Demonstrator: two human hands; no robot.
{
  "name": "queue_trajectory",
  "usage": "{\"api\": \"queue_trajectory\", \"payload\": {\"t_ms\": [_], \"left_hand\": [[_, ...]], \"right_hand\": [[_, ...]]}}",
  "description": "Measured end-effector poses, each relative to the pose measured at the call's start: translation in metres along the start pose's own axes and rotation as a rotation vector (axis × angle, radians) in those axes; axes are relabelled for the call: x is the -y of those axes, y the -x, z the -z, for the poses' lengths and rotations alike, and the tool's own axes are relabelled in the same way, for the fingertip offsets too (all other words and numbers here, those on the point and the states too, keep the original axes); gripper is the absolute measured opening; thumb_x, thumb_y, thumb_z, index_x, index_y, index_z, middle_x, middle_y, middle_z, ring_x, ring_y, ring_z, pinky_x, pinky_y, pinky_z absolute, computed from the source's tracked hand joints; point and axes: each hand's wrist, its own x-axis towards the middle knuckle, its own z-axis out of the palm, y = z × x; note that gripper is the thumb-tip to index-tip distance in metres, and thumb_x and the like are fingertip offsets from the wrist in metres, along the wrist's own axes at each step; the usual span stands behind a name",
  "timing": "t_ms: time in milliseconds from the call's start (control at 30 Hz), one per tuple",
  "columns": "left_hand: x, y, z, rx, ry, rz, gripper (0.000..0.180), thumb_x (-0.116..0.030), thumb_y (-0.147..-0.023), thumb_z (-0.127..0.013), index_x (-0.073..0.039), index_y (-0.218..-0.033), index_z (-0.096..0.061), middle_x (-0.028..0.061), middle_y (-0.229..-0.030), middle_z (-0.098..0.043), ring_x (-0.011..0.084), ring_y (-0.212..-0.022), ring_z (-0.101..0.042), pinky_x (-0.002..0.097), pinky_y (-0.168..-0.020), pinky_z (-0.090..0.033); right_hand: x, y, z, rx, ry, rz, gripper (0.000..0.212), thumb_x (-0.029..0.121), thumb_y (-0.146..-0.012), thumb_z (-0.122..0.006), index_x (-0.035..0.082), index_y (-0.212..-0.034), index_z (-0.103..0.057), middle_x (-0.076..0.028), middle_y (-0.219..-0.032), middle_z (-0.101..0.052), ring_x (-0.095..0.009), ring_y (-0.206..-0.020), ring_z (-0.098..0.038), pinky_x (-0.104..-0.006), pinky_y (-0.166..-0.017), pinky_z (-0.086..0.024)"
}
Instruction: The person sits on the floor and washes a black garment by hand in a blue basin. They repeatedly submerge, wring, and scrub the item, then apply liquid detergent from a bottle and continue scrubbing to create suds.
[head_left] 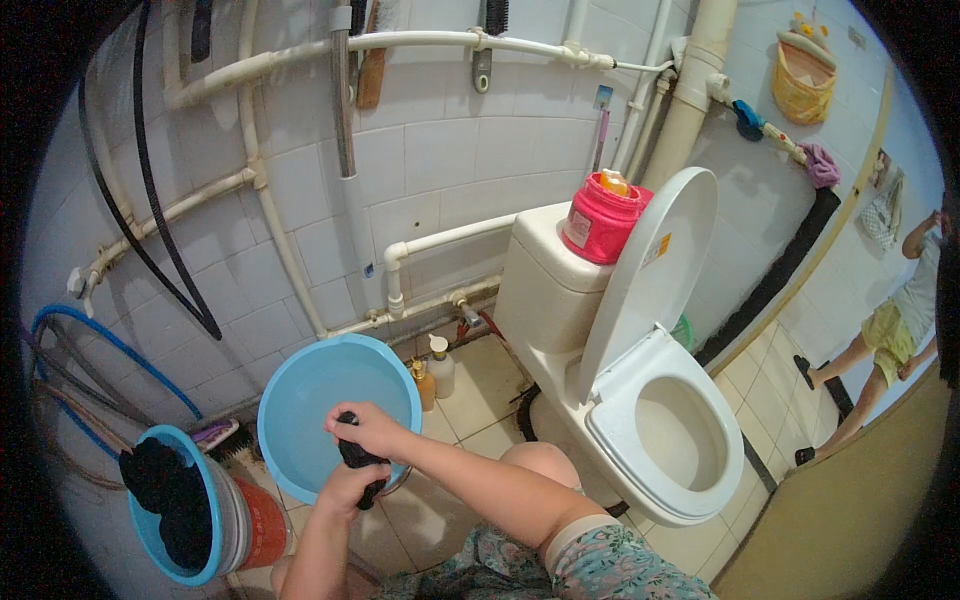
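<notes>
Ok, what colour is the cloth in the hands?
The cloth is black, clearest in the head view.

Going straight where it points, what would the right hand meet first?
Probably the left wall of the blue basin, though the right hand, gripping black cloth, may clear its rim; depth is unclear.

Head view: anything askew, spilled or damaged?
No clear spill or damage. Slightly odd: the pink tub stands on the toilet tank, beside the raised lid, which seems an unusual perch. The black cloth in the left hand and right hand looks ordinary.
</notes>
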Motion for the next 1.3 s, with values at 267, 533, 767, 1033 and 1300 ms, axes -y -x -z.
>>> {"api": "queue_trajectory", "payload": {"t_ms": [267,533,767,1033,1300], "left_hand": [[0.003,-0.003,-0.007,-0.095,-0.152,-0.108,0.035,-0.01,-0.069,-0.063,-0.002,-0.102,-0.054,0.005,-0.092,-0.058,0.0168,-0.079,-0.057,0.0283,-0.067,-0.045],[0.002,-0.019,-0.014,-0.36,-0.77,-0.051,0.047,-0.022,-0.068,-0.066,0.0,-0.108,-0.052,0.0163,-0.098,-0.061,0.0301,-0.093,-0.058,0.035,-0.078,-0.043],[0.01,-0.012,-0.028,-0.607,-0.754,-0.546,0.07,-0.025,-0.068,-0.068,-0.006,-0.126,-0.034,0.0196,-0.111,-0.055,0.0368,-0.104,-0.052,0.0398,-0.084,-0.041],[0.006,-0.022,-0.005,-0.286,-0.517,-0.457,0.058,-0.017,-0.073,-0.064,0.0,-0.122,-0.039,0.0134,-0.108,-0.056,0.0274,-0.099,-0.055,0.0356,-0.083,-0.043],[-0.011,0.022,0.018,0.482,0.483,-0.053,0.042,-0.019,-0.067,-0.065,-0.003,-0.102,-0.047,0.0073,-0.072,-0.052,0.0107,-0.052,-0.045,0.0212,-0.041,-0.037]], "right_hand": [[-0.011,-0.001,-0.004,-0.085,0.079,0.042,0.02,0.022,-0.082,-0.058,0.004,-0.09,-0.059,-0.007,-0.072,-0.061,-0.015,-0.066,-0.056,-0.0292,-0.064,-0.045],[-0.018,-0.001,-0.01,-0.412,0.261,0.059,0.021,0.023,-0.086,-0.054,0.002,-0.093,-0.057,-0.008,-0.07,-0.059,-0.017,-0.064,-0.056,-0.0296,-0.063,-0.045],[-0.014,0.0,-0.014,-0.586,-0.014,0.054,0.022,0.023,-0.087,-0.054,0.001,-0.093,-0.057,-0.007,-0.074,-0.06,-0.015,-0.07,-0.056,-0.029,-0.066,-0.045],[0.006,0.012,-0.005,-0.252,0.033,0.091,0.068,0.033,-0.079,-0.064,0.003,-0.13,-0.031,-0.015,-0.122,-0.041,-0.021,-0.11,-0.042,-0.0312,-0.093,-0.034],[0.033,0.029,0.021,0.291,-0.313,0.128,0.085,0.022,-0.071,-0.073,0.009,-0.139,-0.022,-0.01,-0.138,-0.029,-0.021,-0.123,-0.033,-0.0321,-0.102,-0.028]]}}
